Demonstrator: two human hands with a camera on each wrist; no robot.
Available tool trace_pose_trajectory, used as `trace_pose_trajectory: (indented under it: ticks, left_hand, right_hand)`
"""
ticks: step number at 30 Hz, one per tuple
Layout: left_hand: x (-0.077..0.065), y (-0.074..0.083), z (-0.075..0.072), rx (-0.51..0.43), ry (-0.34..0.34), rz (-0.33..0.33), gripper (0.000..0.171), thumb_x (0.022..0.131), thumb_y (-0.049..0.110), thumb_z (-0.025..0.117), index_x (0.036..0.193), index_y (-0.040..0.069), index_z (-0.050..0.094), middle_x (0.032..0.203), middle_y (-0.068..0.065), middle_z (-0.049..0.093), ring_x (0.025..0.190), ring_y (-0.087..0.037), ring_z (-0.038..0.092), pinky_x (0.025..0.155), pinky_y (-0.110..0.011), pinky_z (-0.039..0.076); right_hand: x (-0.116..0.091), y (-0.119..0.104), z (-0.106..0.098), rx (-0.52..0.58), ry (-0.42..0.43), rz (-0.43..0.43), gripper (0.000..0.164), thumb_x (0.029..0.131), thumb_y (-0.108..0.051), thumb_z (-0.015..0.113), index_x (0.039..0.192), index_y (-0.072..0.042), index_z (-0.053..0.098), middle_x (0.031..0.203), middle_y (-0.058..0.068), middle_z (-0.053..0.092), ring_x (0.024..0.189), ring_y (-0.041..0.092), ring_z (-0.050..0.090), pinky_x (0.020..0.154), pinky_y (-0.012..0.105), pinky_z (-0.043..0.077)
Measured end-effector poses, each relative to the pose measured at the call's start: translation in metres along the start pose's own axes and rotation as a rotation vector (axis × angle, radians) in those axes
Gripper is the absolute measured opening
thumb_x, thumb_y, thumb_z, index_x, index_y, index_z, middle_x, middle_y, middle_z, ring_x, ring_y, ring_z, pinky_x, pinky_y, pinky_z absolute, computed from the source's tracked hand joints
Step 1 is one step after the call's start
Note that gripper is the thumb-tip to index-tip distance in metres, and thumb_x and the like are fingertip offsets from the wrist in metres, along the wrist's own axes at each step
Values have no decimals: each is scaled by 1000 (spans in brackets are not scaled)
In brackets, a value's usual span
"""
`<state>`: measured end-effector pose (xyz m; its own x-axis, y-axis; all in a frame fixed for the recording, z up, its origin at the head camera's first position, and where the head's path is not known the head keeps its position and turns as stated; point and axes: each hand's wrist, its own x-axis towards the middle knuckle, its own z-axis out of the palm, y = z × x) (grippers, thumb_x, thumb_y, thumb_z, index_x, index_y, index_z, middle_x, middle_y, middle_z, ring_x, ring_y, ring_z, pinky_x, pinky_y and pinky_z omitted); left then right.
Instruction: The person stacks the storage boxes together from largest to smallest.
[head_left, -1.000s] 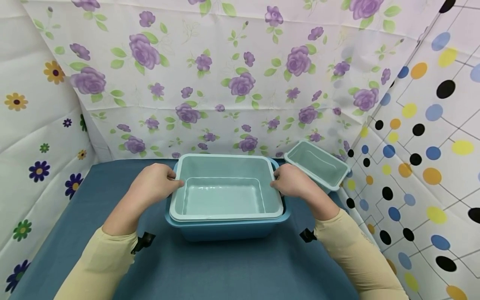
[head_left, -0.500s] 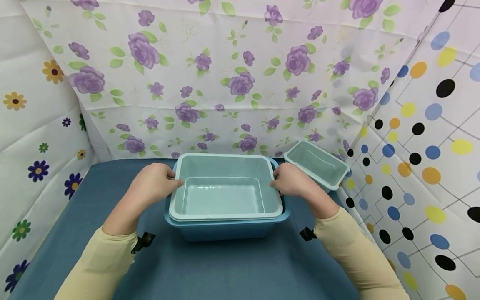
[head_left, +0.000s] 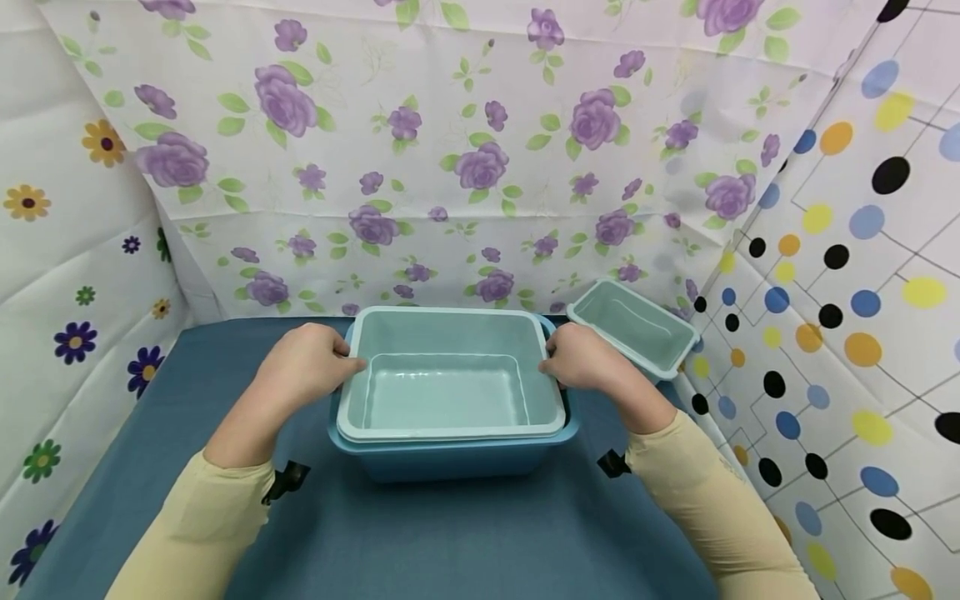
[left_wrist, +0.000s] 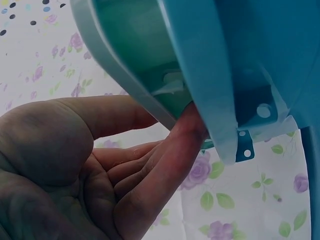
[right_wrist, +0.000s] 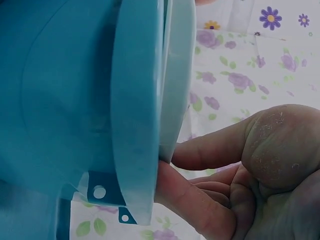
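A pale green rectangular plastic basin (head_left: 450, 392) sits nested in a larger blue basin (head_left: 453, 465), its rim standing above the blue one. At its left end, my left hand (head_left: 306, 364) pinches the pale rim between thumb and index finger. The left wrist view shows that index finger (left_wrist: 187, 132) tucked between the pale rim and the blue rim (left_wrist: 202, 65). My right hand (head_left: 583, 358) pinches the opposite end in the same way. In the right wrist view, its thumb (right_wrist: 212, 150) lies against the pale rim (right_wrist: 179, 75). The inside of the pale basin holds nothing.
A smaller green basin (head_left: 637, 329) stands at an angle at the back right, against the dotted side cloth (head_left: 810, 467). Blue cloth (head_left: 450, 542) covers the table. A flowered curtain (head_left: 442, 275) hangs right behind the basins, and another cloth (head_left: 82, 275) closes the left side.
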<state>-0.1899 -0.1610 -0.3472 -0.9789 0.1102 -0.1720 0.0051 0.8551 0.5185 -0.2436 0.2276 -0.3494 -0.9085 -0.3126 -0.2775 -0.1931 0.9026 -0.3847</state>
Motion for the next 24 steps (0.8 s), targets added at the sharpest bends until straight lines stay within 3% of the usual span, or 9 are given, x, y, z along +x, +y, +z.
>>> trace_pose_trajectory:
  ticks: [3,7,16,24]
  left_hand:
    - [1,1,-1,1,-12,-3,41,106,29,77,68,16,70,61,-1,59,62,-20,55,58,-35,38]
    - [2,1,-2,3,-24,-9,38,106,30,77,71,15,74,67,-4,69,65,-21,59,59,-36,40]
    - [0,2,-3,33,-21,3,42,105,31,77,66,16,71,69,-6,73,61,-20,55,58,-35,38]
    - [0,2,-3,34,-9,5,43,105,30,77,65,17,69,69,-5,73,61,-21,54,58,-36,37]
  right_hand:
    - [1,0,0,-4,0,0,15,108,-15,75,106,-3,83,76,5,74,70,20,76,66,35,58]
    - [1,0,0,-10,0,6,15,107,-16,75,108,-3,83,77,4,75,70,20,76,66,35,58]
    - [0,-3,-2,-33,-3,12,14,108,-17,75,105,-6,83,71,5,72,73,23,78,67,35,57]
    - [-2,-4,-5,-51,-6,10,24,108,-18,75,85,-10,80,66,5,70,76,28,79,65,34,53]
